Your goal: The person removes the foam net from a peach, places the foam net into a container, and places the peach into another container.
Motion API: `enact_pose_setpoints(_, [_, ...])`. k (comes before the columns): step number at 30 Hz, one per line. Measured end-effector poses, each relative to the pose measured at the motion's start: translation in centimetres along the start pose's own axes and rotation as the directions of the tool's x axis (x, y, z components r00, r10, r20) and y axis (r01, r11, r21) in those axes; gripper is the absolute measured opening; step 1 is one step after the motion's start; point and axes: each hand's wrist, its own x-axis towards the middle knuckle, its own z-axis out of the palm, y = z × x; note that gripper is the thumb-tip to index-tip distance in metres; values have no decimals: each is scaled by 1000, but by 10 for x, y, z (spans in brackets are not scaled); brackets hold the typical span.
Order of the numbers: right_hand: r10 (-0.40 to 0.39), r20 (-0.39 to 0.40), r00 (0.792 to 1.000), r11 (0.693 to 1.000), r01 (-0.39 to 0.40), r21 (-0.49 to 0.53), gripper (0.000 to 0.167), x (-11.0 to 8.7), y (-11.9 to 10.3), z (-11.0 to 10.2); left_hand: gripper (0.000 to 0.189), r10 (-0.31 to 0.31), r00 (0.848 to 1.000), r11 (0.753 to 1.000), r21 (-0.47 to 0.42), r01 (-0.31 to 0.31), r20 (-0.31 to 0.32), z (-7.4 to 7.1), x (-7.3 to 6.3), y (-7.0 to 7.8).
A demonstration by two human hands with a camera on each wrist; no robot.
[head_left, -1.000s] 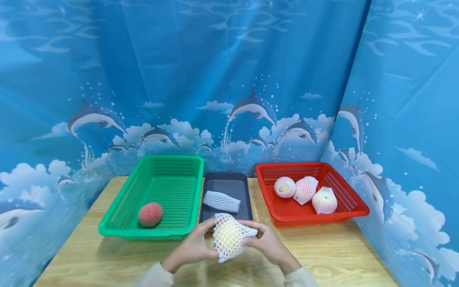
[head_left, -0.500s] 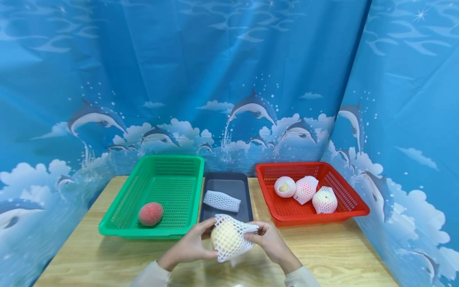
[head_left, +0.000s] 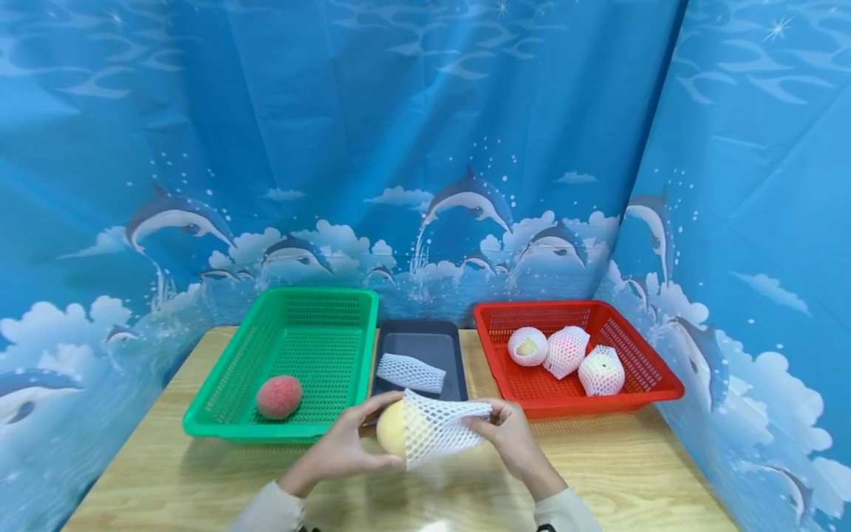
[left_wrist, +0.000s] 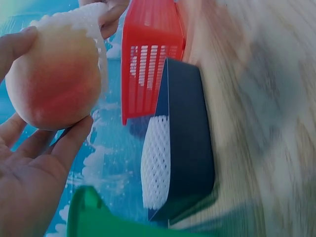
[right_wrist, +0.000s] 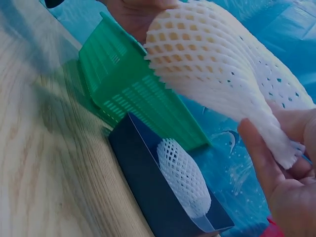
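Note:
My left hand [head_left: 342, 449] grips a peach [head_left: 390, 428], yellow in the head view and blushed red in the left wrist view [left_wrist: 59, 79]. A white foam net sleeve [head_left: 439, 428] covers only the right part of the peach. My right hand [head_left: 515, 447] pinches the sleeve's gathered far end, drawn out to the right; the right wrist view shows thumb and fingers on that narrow end of the netting [right_wrist: 279, 145]. Both hands are raised over the front of the table, before a dark grey tray [head_left: 415, 340]. Another foam net sleeve [head_left: 412, 373] lies flat in that tray.
A green basket [head_left: 326, 355] at left holds one pinkish-red peach [head_left: 279, 397]. At right stands a red basket [head_left: 592, 405] with three net-wrapped fruits [head_left: 567, 352]. Behind the wooden table [head_left: 618, 473] hangs a blue dolphin-print curtain [head_left: 425, 148].
The sleeve has slid rightward off the peach with my right hand, baring the peach's left side. My left hand has shifted slightly left with the peach. Baskets and tray stand unchanged.

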Motion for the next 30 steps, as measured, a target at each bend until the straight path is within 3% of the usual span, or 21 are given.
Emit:
enact_pose_setpoints(8, [81, -125, 989, 995, -73, 70, 27, 8, 3, -1, 81, -74, 994, 997, -3, 74, -83, -22, -8, 4])
enact_pose_setpoints(20, [78, -170, 982, 997, -75, 25, 27, 24, 4, 7, 82, -118, 973, 991, 34, 127, -200, -52, -15, 2])
enact_pose_setpoints(26, [77, -164, 983, 996, -69, 53, 27, 36, 6, 15, 83, -184, 947, 978, 42, 202, -262, -67, -15, 0])
enact_pose_setpoints(30, [85, -158, 984, 996, -78, 51, 28, 44, 9, 21, 83, -201, 928, 960, 125, 250, -313, -78, -16, -6])
